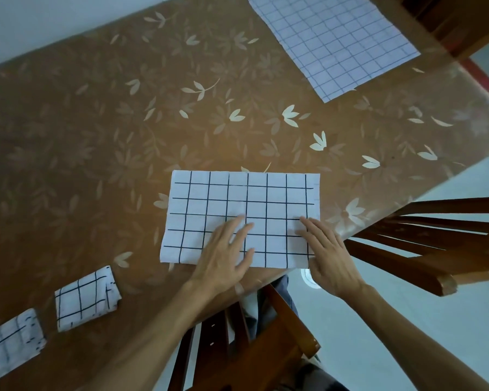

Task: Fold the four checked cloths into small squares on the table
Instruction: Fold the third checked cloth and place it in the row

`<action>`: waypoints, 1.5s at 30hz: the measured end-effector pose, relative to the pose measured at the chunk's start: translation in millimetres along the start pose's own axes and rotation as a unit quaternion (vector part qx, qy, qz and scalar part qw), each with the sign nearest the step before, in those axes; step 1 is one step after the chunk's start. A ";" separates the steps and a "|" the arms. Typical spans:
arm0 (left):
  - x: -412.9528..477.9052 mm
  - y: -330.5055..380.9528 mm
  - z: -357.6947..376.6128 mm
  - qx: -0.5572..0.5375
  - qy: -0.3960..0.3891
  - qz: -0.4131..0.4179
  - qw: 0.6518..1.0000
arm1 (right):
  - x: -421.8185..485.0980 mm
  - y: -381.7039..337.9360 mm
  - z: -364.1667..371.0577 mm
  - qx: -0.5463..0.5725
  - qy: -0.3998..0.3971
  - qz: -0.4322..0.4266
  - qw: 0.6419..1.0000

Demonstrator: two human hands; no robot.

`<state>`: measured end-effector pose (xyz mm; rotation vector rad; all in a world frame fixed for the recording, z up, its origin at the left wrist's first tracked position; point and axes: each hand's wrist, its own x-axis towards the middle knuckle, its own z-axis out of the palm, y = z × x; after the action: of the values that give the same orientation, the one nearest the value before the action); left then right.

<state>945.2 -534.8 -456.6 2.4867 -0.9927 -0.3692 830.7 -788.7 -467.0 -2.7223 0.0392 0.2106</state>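
Observation:
A white cloth with a black check lies as a wide rectangle near the table's front edge. My left hand rests flat on its lower middle, fingers spread. My right hand presses flat on its lower right corner. Two small folded checked squares lie to the left, one near the front edge and the other at the frame's left border. A fourth checked cloth lies spread flat at the far right of the table.
The table wears a brown cover with a pale leaf print. A wooden chair stands to the right of the table edge, and another chair back is below my arms. Pale floor shows at the right.

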 end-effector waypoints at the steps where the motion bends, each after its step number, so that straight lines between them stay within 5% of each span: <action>1: 2.9 12.7 4.4 -0.010 -0.007 0.015 1.000 | -7.3 3.0 -1.7 -0.003 -0.011 -0.004 1.000; 5: 7.2 47.1 23.0 -0.031 -0.037 0.052 0.997 | -24.3 8.8 0.5 -0.031 -0.051 0.013 0.998; 19: -9.4 77.5 39.5 0.040 -0.026 0.027 0.998 | -38.1 -34.2 1.9 -0.016 0.108 -0.036 0.993; 26: -41.3 56.7 -0.2 -0.123 0.044 -0.051 0.990 | -18.2 -93.2 -39.0 0.095 0.048 -0.129 0.986; 31: -70.9 29.9 -23.8 -0.352 0.049 -0.195 0.914 | 1.5 -85.5 -48.3 0.030 -0.033 -0.059 0.997; 35: -92.9 7.8 -32.0 -0.441 0.109 -0.311 0.835 | 22.2 -84.3 -56.4 0.093 -0.113 0.034 0.989; 40: -113.9 -20.2 -32.8 -0.618 0.136 -0.392 0.668 | 51.4 -84.9 -61.0 0.258 -0.162 0.057 0.951; 43: -117.6 -29.5 -31.6 -0.632 0.153 -0.405 0.643 | 71.1 -101.5 -54.3 0.275 -0.196 0.035 0.941; 45: -117.1 -34.0 -30.2 -0.589 0.180 -0.423 0.665 | 86.4 -110.6 -41.6 0.256 -0.187 0.040 0.948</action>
<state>894.2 -421.7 -437.1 1.4466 0.5802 -0.5166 928.5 -703.7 -398.7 -2.1283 0.0823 0.6405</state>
